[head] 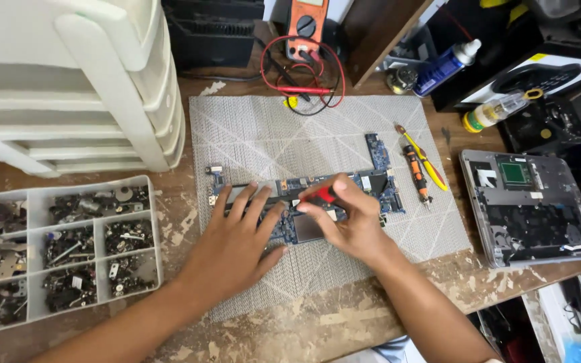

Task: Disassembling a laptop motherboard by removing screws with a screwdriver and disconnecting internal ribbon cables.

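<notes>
1. So, biggest thing first: the grey woven work mat [257,134] sits under both hands on the scuffed wooden bench [317,323].
2. Off past the right hand [347,218] lies an opened grey laptop shell [529,208].
3. Out beyond the left hand [240,235] is a clear plastic compartment tray of screws and small parts [62,249].
4. The long blue circuit board [378,178] is right under both hands; the left one lies flat, fingers spread, pressing it down.
5. The right one is closed round a small red-and-black screwdriver [319,196], tip on the board.
</notes>
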